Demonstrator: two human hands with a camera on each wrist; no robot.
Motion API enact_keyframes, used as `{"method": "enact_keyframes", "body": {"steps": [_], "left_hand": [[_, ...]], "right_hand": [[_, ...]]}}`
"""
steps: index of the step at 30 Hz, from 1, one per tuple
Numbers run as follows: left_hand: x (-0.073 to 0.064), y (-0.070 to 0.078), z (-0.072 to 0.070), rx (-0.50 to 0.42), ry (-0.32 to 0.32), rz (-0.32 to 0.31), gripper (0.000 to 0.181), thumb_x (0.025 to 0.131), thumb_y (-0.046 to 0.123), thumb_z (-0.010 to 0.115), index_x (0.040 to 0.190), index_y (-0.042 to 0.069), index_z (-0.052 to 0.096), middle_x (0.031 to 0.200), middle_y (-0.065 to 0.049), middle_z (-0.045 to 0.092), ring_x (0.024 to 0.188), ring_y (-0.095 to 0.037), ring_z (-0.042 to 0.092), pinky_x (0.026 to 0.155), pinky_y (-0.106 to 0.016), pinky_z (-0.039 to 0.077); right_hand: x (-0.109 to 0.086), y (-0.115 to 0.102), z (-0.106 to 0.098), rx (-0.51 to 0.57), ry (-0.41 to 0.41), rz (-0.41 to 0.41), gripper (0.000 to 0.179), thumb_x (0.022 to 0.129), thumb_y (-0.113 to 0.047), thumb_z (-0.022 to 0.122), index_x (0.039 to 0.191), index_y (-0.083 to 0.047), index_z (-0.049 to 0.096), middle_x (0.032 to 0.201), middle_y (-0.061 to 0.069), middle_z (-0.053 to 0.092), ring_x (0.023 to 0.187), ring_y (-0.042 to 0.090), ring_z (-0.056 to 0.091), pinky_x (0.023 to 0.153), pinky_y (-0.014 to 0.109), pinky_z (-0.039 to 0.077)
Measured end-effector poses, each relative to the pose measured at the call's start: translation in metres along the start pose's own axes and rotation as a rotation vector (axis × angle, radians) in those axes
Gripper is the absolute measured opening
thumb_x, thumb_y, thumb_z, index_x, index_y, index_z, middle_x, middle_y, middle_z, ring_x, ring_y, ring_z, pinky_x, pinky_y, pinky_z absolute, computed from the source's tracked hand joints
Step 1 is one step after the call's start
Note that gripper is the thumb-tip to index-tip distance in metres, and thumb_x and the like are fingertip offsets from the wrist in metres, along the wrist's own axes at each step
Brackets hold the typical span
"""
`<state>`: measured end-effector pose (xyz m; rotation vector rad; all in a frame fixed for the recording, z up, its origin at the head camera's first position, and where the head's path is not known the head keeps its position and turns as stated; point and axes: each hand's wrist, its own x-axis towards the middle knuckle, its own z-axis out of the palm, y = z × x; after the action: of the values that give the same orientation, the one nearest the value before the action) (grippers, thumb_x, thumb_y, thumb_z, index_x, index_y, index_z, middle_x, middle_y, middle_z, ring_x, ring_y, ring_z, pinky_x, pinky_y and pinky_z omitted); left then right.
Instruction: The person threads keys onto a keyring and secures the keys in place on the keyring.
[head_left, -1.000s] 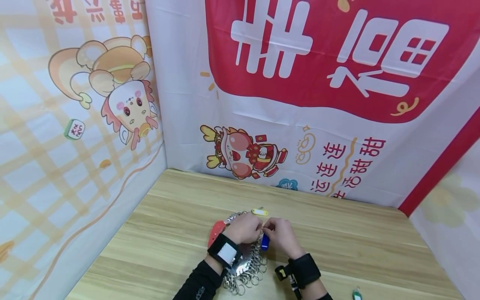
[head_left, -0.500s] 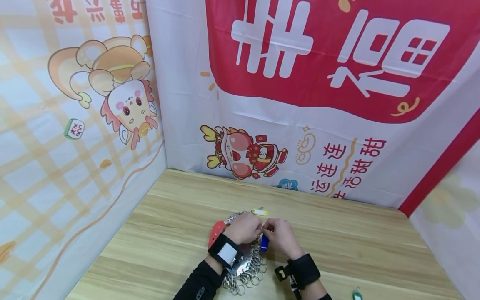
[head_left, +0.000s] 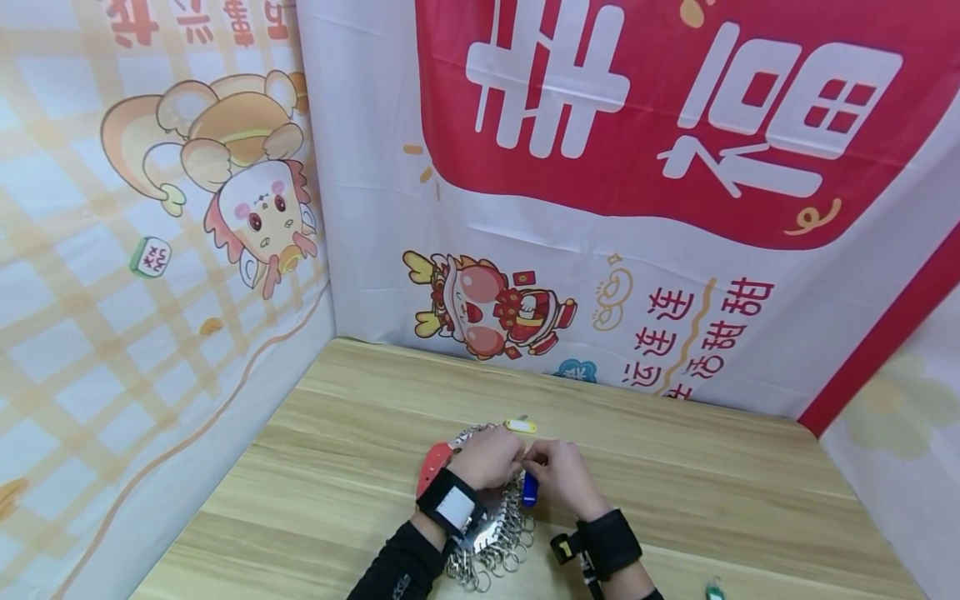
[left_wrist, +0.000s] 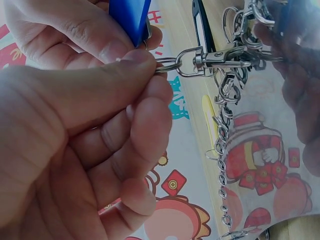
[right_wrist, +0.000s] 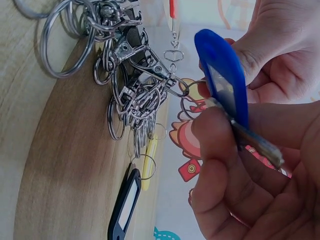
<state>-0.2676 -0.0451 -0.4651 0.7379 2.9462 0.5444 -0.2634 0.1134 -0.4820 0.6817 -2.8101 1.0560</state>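
My left hand (head_left: 483, 458) pinches a split key ring (left_wrist: 167, 65) between thumb and forefinger. The ring hangs on a metal swivel clasp (left_wrist: 215, 59), one of several on a chain-edged clear holder. Close against it, my right hand (head_left: 558, 471) grips a blue key tag (right_wrist: 220, 75) and a metal key (right_wrist: 257, 142) with thumb and fingers. In the right wrist view the ring lies just left of the blue tag, its far part hidden behind fingers. Many clasps and rings (head_left: 498, 542) spread below the left wrist.
Beyond my hands lies a yellow key tag (head_left: 521, 426) on the wooden table (head_left: 360, 433). A black key tag (right_wrist: 125, 205) is near the clasps. Left of the left hand is a red piece (head_left: 432, 467); a green key tag (head_left: 715, 592) lies at the front right.
Both hands stay almost in place, fingers at the ring. The right hand and the blue tag shift only slightly.
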Motion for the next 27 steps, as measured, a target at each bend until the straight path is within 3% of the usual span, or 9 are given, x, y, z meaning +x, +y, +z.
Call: {"method": "enact_keyframes", "body": {"steps": [13,21,27], "left_hand": [[0.0000,0.0007,-0.0008,-0.024,-0.009,-0.032,0.025,0.094,0.024,0.058,0.070,0.017,0.058,0.060,0.006,0.051,0.051,-0.009,0.048,0.052,-0.025,0.038],[0.0007,-0.0010,0.0016,-0.038,0.005,-0.012,0.028,0.095,0.024,0.056,0.068,0.018,0.055,0.058,0.006,0.049,0.049,-0.008,0.047,0.049,-0.024,0.037],[0.0000,-0.0022,0.0013,-0.091,-0.037,-0.032,0.027,0.094,0.023,0.057,0.068,0.018,0.054,0.059,0.006,0.050,0.050,-0.009,0.048,0.048,-0.024,0.039]], "right_hand": [[-0.0017,0.0018,0.0000,0.006,-0.038,0.008,0.009,0.085,-0.004,0.066,0.089,-0.008,0.073,0.077,-0.003,0.066,0.061,0.005,0.054,0.056,0.022,0.046],[-0.0034,0.0022,0.0009,-0.005,-0.047,0.005,0.009,0.084,-0.002,0.065,0.080,-0.008,0.070,0.070,-0.005,0.060,0.058,0.006,0.050,0.054,0.022,0.044],[-0.0041,0.0014,-0.0013,0.016,-0.046,0.002,0.009,0.086,0.000,0.062,0.080,-0.005,0.067,0.069,-0.004,0.058,0.058,0.007,0.050,0.052,0.023,0.043]]}}
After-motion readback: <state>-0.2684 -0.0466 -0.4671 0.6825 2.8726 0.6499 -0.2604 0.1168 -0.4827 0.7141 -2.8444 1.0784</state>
